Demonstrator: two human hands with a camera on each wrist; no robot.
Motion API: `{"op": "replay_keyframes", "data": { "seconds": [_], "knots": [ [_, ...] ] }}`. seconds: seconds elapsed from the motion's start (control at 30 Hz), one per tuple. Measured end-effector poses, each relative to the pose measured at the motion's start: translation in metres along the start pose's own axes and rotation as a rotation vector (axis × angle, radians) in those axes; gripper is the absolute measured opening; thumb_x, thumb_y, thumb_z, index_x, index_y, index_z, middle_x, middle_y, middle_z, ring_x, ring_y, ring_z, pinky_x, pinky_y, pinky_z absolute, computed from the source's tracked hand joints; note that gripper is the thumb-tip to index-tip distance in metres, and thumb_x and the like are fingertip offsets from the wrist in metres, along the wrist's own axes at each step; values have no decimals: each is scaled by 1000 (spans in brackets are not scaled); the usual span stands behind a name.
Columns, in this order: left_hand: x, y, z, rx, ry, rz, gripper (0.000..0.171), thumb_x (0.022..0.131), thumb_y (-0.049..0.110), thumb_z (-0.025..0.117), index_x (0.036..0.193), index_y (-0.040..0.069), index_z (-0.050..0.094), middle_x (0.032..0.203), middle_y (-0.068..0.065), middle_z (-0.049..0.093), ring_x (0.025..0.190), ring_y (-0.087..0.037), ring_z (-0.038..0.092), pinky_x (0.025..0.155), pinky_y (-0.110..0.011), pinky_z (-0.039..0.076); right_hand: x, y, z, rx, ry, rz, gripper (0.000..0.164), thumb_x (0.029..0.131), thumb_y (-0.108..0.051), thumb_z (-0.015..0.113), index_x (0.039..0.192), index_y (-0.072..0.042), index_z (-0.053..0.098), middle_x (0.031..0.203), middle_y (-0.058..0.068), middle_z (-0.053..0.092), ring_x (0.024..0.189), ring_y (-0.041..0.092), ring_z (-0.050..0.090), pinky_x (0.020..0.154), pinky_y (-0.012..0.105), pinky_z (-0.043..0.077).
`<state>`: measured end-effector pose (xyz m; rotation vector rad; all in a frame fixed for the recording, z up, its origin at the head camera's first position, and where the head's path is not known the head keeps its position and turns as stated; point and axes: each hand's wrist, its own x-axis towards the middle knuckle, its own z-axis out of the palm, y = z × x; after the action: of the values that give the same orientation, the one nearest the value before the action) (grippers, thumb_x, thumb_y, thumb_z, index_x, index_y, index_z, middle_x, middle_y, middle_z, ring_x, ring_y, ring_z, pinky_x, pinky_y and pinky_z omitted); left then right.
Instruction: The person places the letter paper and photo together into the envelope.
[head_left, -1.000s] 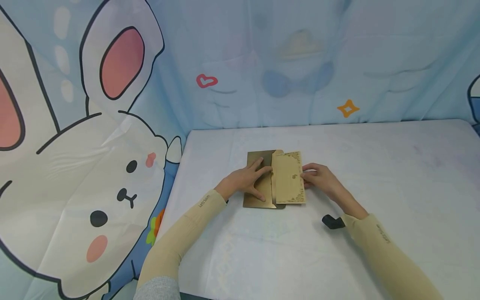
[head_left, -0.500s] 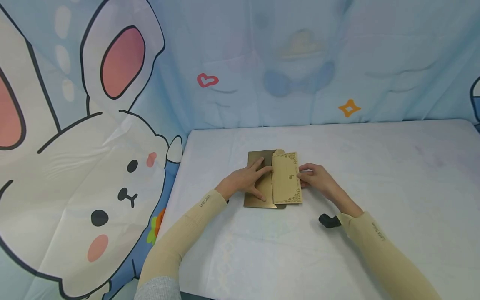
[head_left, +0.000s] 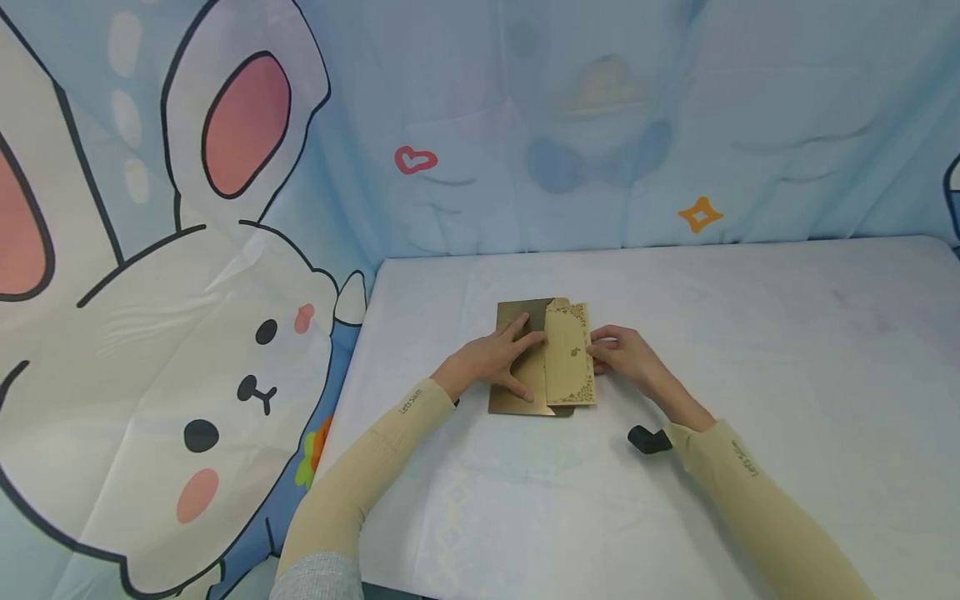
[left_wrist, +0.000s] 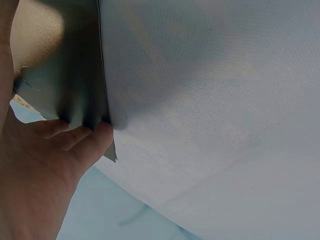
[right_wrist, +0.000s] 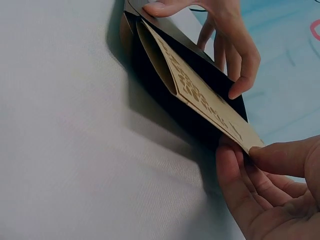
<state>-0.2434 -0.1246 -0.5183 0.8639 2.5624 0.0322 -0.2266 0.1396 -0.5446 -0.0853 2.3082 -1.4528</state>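
A gold envelope lies on the white-covered table. Partly inside its right-hand opening is a folded cream card with gold corner ornaments; the inserted part is hidden. My left hand rests on the envelope with fingers spread, the index fingertip near the opening's edge. In the left wrist view, fingertips touch the dark gold envelope near its edge. My right hand pinches the card's outer edge. The right wrist view shows the right thumb on top of the card and fingers underneath.
A black wrist camera sticks out from the right sleeve. Behind the table hangs a light blue curtain, and a large printed rabbit covers the cloth at the left.
The right hand has moved left, and the card has slid deeper into the envelope, so less of it shows. The left hand has stayed nearly in place on the envelope.
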Motion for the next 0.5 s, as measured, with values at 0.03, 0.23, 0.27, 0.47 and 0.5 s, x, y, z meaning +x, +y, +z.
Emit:
{"op": "replay_keyframes", "data": {
  "seconds": [0.03,0.23,0.27,0.47,0.5],
  "knots": [
    [0,0,0,-1,0,0,111,73,75,71,160,37,13,170,-13,-2,156,-39,14,104,-49,49,0,-1,0,7,1,4,40,103,-16,56,135,9,50,116,27,70,79,11,72,77,27,56],
    [1,0,-1,-1,-5,-5,110,74,75,70,160,39,12,170,-12,-3,156,-37,12,106,-49,48,3,-5,5,52,-15,-9,41,103,-14,57,134,11,50,117,30,69,79,11,72,75,25,57],
    [2,0,-1,-3,-5,-5,110,74,75,70,160,39,12,170,-12,-3,157,-36,11,107,-49,47,4,-5,6,55,-17,-15,41,103,-14,57,134,12,50,117,30,69,79,11,72,75,25,56],
    [3,-2,0,-6,-2,-2,109,75,75,70,160,38,13,170,-13,-2,156,-38,12,107,-49,47,9,-7,14,61,-25,-15,40,102,-11,56,134,13,50,114,29,70,81,13,73,75,25,57],
    [3,-2,0,-5,-2,-1,109,75,74,70,160,38,13,170,-13,-2,156,-38,13,107,-49,47,9,-7,15,55,-24,-10,40,103,-11,55,134,13,50,113,29,71,81,13,73,75,25,57]
  ]
}}
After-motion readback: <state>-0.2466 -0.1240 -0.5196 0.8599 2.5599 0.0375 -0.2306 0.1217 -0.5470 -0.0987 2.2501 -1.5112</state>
